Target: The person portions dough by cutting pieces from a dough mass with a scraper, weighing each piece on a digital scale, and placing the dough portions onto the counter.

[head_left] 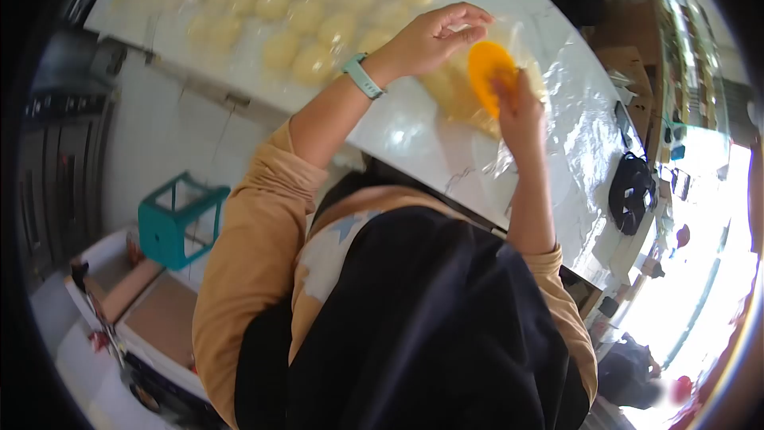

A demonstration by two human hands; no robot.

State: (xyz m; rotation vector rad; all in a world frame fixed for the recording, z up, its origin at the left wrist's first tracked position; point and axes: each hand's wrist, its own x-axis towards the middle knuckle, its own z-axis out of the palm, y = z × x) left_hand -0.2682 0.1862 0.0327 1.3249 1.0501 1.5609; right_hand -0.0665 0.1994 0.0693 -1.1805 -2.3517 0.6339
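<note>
An orange scraper (485, 76) is gripped by the right hand (521, 103), its fingers closed about the blade's side, over a pale dough mass (450, 99) set in from the counter's near edge; whether dough is touched by the blade cannot be told. The left hand (442, 36) is held above the dough's far side, fingers loosely curled, with a gap left at the thumb and nothing seen in it. Clear film (561, 72) is spread beside the dough, towards the counter's far edge; it could be snagged or torn if the blade were angled low. The left fingertips could be nicked, being so near the blade. Towards the counter's left end, dough balls (306, 16) are laid close together and could be squashed by a dropped left forearm, on which a watch (363, 77) is worn.
</note>
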